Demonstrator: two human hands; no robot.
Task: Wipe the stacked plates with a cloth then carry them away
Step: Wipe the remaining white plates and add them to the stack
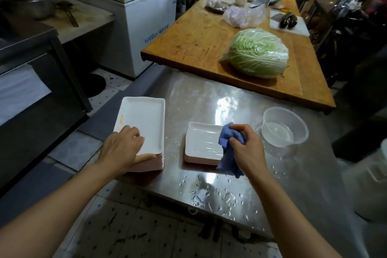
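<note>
Dim room; glare on steel table [219, 98] (edges warped).

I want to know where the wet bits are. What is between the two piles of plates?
In the head view, only bare steel table with some water drops lies between the tall plate stack and the short plate stack.
</note>
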